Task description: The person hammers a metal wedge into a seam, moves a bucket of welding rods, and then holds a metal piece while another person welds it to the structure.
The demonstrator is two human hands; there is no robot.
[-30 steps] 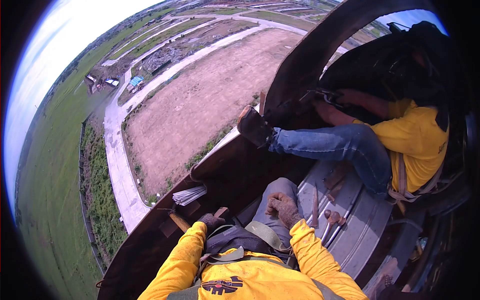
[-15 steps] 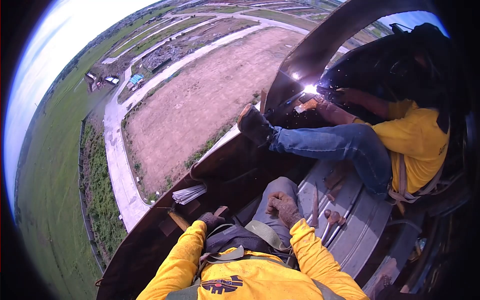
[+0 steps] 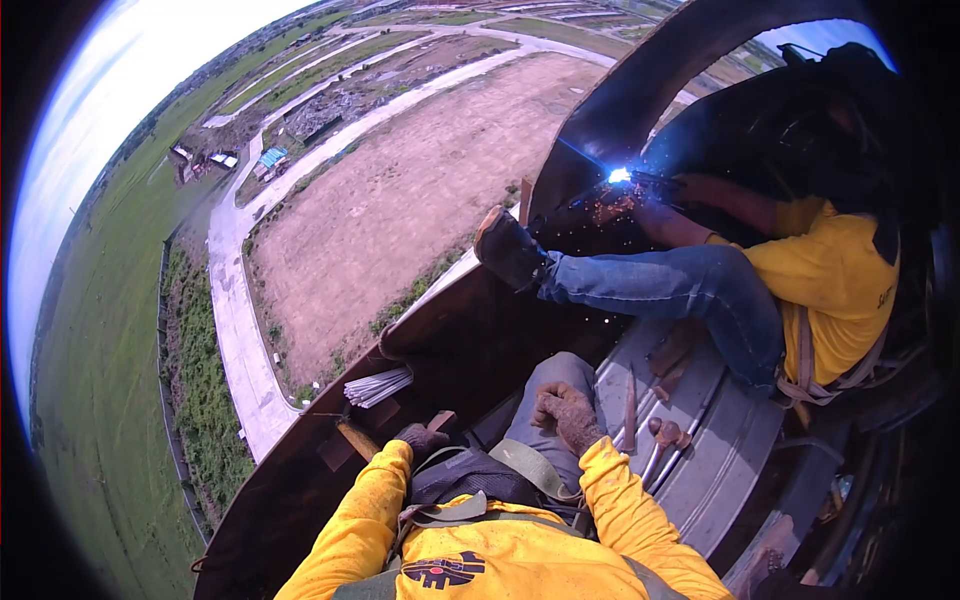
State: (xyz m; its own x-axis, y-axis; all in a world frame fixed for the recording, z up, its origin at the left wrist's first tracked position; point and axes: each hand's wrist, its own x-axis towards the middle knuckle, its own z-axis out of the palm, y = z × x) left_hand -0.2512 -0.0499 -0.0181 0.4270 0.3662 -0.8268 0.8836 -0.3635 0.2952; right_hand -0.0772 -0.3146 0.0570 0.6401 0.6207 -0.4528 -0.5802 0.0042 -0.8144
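My right hand (image 3: 567,415), in a worn brown glove, rests on my grey-trousered thigh (image 3: 550,385) with its fingers curled in and nothing visible in them. My left hand (image 3: 422,440), in a dark glove, lies low beside the rusty steel wall (image 3: 330,440); its fingers are too dark to make out. Just left of it a wooden handle (image 3: 357,439) sticks up by the wall. A bundle of thin grey welding rods (image 3: 378,388) stands further along that wall. Right of my right hand, a hammer-like tool (image 3: 665,440) lies on the metal planks.
A co-worker in a yellow shirt (image 3: 830,290) sits at the right, one leg stretched to the wall, welding at a bright arc (image 3: 620,176) with sparks falling. Grey metal planks (image 3: 725,450) form the platform. Beyond the steel edge the ground lies far below.
The co-worker's welding arc has become smaller and bluer, with more scattered sparks below it. My two hands have hardly moved.
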